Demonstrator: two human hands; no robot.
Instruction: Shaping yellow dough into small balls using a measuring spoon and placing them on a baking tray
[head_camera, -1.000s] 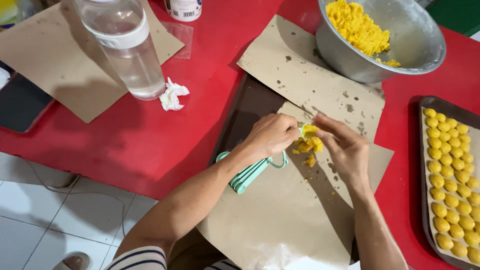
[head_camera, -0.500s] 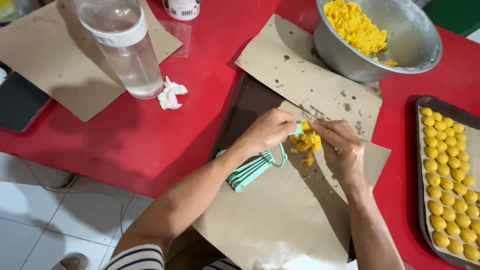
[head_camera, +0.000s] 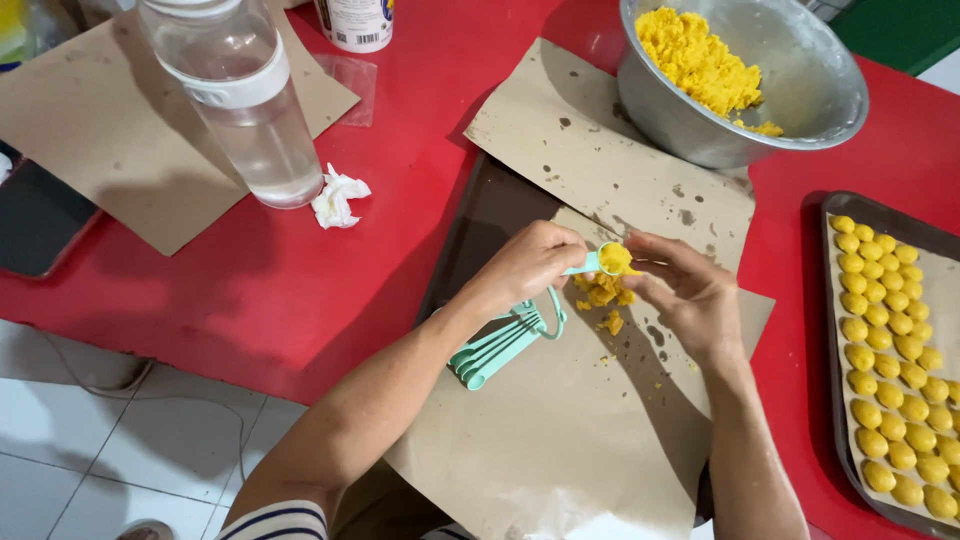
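Left hand (head_camera: 528, 262) gripping one mint measuring spoon (head_camera: 605, 260), perhaps four more dangling, right hand (head_camera: 690, 290) pinching its yellow dough (head_camera: 616, 257)

1. Two bare forearms in view, both coming in from the bottom edge of the head view.
2. Left hand (head_camera: 525, 268): no glove, no ring or watch visible.
3. Right hand (head_camera: 690, 295): also bare, no glove, no jewellery visible on it or on the wrist.
4. Left arm: sleeve edge (head_camera: 275, 522) shows at the lower left, striped fabric, dark navy and white horizontal bands, ends near the elbow.
5. Right arm: bare as far as the frame shows, no sleeve visible.
6. Fingers (head_camera: 660, 250): nails look short, too small to tell any polish.
7. No tattoos, bandages or markings visible on either arm.
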